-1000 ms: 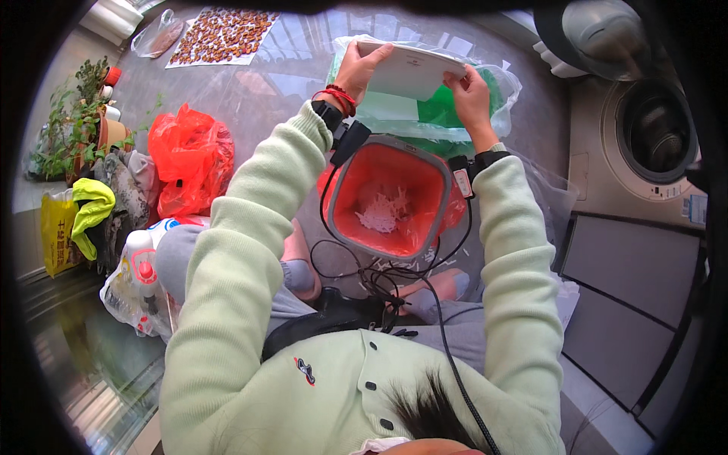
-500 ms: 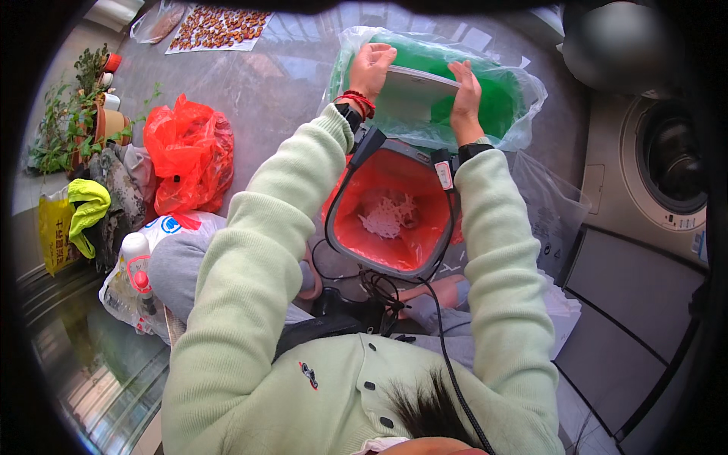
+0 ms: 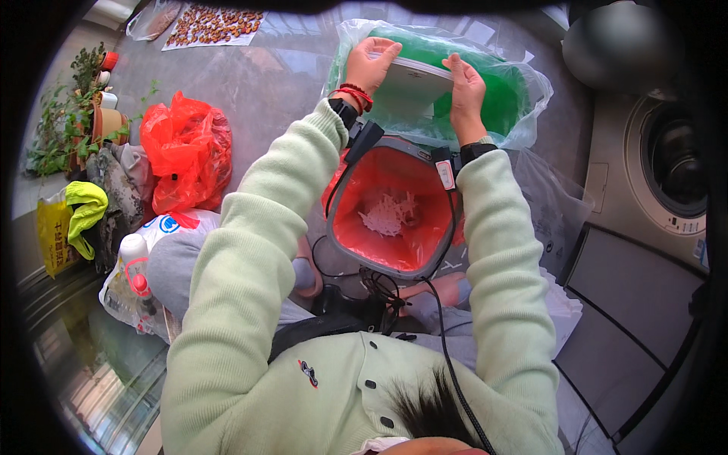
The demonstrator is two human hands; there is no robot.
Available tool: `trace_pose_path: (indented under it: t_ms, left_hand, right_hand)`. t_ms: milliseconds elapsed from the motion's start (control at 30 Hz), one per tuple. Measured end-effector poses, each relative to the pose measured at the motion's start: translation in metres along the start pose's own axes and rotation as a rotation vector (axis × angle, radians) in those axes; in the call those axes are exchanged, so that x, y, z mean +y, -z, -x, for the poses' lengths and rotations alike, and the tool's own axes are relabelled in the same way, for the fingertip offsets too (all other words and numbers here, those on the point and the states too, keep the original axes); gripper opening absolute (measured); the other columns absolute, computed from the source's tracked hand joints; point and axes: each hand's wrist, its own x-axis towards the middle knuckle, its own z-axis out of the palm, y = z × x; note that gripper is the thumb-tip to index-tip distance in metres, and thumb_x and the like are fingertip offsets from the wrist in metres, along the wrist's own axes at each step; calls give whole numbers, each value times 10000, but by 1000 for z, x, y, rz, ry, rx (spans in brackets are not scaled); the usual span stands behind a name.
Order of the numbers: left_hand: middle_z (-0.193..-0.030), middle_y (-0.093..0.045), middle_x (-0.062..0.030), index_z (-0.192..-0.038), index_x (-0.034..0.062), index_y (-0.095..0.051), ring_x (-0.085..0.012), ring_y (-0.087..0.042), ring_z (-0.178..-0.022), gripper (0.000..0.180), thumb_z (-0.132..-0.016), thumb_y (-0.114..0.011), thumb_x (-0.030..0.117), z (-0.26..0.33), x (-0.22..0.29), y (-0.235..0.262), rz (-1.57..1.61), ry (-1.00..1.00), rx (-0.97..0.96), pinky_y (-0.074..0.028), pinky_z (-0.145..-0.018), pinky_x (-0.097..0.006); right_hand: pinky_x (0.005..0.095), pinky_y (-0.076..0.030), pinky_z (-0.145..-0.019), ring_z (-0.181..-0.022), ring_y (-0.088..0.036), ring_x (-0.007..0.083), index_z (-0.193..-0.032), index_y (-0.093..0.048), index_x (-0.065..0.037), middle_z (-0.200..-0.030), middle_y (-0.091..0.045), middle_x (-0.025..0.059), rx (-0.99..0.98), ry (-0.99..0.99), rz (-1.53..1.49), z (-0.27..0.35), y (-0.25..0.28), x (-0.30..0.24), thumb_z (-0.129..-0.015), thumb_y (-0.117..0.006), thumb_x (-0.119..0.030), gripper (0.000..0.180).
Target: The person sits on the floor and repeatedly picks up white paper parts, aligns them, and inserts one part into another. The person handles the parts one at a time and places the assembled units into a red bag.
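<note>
Between both hands I hold a white flat stack of what look like paper sheets, tilted over the near part of a green tub lined with clear plastic. My left hand pinches the stack's left upper corner, thumb against fingers. At the right end, my right hand grips the edge with thumb and forefinger. Below the tub and between my legs stands a grey-rimmed bin with a red liner. Thin white strips lie in a heap at its bottom.
A red plastic bag and potted plants stand on the left, with a white bottle nearer me. Small brown pieces lie on a white sheet at the back. A front-loading washing machine is on the right. Black cables hang near my feet.
Both hands have shifted slightly, and the stack has tipped so that more of its upper edge shows. The grip on it stays at both ends.
</note>
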Motion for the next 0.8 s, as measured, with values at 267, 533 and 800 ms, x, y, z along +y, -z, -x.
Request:
trace_pose_path:
  t_ms: [267,533,800]
  left_hand:
    - [-724,-622,-11,-805,27,-639,-78,-545,-645,312,-863,-683,330,-2,-2,11,15,72,-201,-455,-595,-232]
    - [-724,-602,15,-821,51,-634,-65,-525,-661,288,-876,-674,331,-3,3,16,-26,103,-242,-430,-610,-220]
    - [-919,-663,-106,-959,23,-641,-159,-631,-799,332,-796,-750,290,-2,0,5,13,35,8,-527,-708,-285]
  right_hand:
    - [196,-417,-628,-689,-533,54,-806,-653,-23,-799,-639,-1,-116,-106,24,-2,4,-2,-854,-701,-360,343]
    - [204,-450,-713,-791,-577,72,-933,-678,-17,-884,-653,15,-353,20,312,6,29,-20,-798,-769,-288,316]
    - [206,-427,-842,-929,-570,81,-1114,-627,-12,-1027,-635,30,-379,-85,183,5,34,-11,-881,-679,-234,327]
